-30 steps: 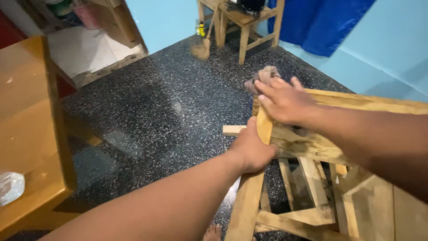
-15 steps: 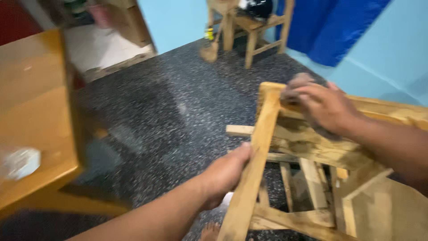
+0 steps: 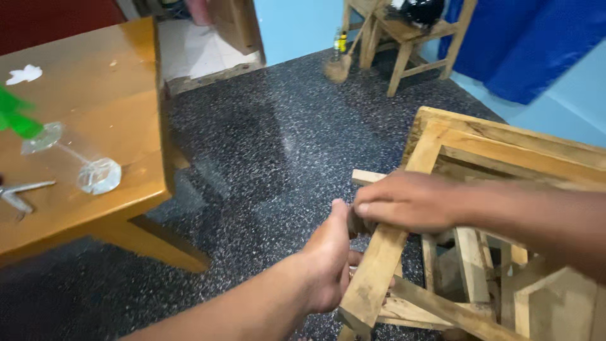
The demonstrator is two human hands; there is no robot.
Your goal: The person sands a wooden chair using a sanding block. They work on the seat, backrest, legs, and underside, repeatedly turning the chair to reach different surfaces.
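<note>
both hands have slid down the leg since half a second ago, the right hand [image 3: 410, 201] dropping from the frame's top corner to mid-leg, and the view has swung left to bring more of the table into sight. nearest, the left hand [image 3: 328, 262] wraps the lower part of the wooden leg [image 3: 379, 271], fingers curled behind it, thumb up toward the other hand. just above, the right hand lies across the same leg, fingers closed over it and pressing something dark underneath; what it is cannot be told. the leg belongs to an unfinished wooden frame [image 3: 505, 142] tipped on its side on the speckled dark floor [image 3: 265, 145], at lower right. to the left, apart from the frame, stands a brown table [image 3: 120, 88] carrying a clear bottle [image 3: 76, 158] lying down, its green top at the edge of view, and a metal tool [image 3: 19, 192]. farther back, a wooden chair [image 3: 404, 38], a small broom [image 3: 341, 63] and a blue cloth [image 3: 536, 44] line the pale blue wall.
</note>
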